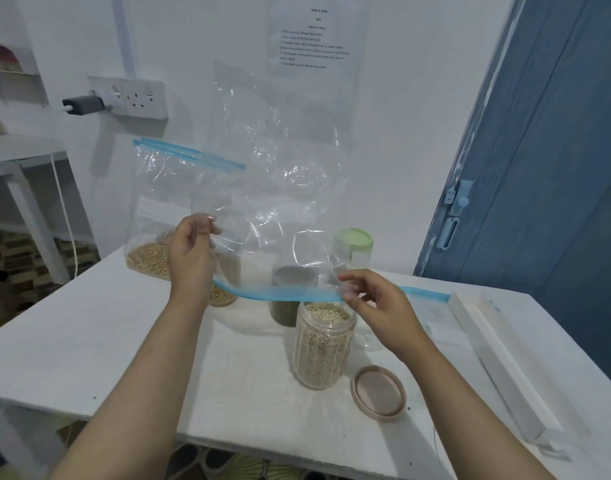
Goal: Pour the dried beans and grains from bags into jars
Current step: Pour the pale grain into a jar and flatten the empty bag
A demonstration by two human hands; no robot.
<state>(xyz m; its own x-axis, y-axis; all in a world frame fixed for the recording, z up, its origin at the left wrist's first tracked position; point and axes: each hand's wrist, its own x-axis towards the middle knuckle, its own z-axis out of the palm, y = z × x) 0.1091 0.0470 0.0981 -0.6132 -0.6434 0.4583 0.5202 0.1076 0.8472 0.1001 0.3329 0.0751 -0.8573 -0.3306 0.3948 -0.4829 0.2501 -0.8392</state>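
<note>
1. Nearest, just below and a bit toward the person from the right hand (373,299), a pink lid (378,392) is lying flat on the white bench (124,341). It is waiting for its jar, so it should be kept close.
2. Just under the right hand, the open jar (323,344) is standing upright. It is looking full of pale grains nearly to the top. I think no more should go in.
3. Both hands are holding the big clear bag (280,168) upside down over the jar. The right hand is pinching the blue zip edge (290,293). The left hand (193,251) is pinching the plastic higher up, fingers curled on it.
4. The bag is looking empty. A good way to finish is shaking it gently, with the mouth staying right above the jar, so that stray grains are falling in and not on the bench.
5. Behind the hands, a jar of dark green beans (290,299) and a jar with a green lid (354,244) are standing.
6. Farther off, beyond the left hand, a second bag (151,216) is standing with tan beans at its bottom. I think it is next.
</note>
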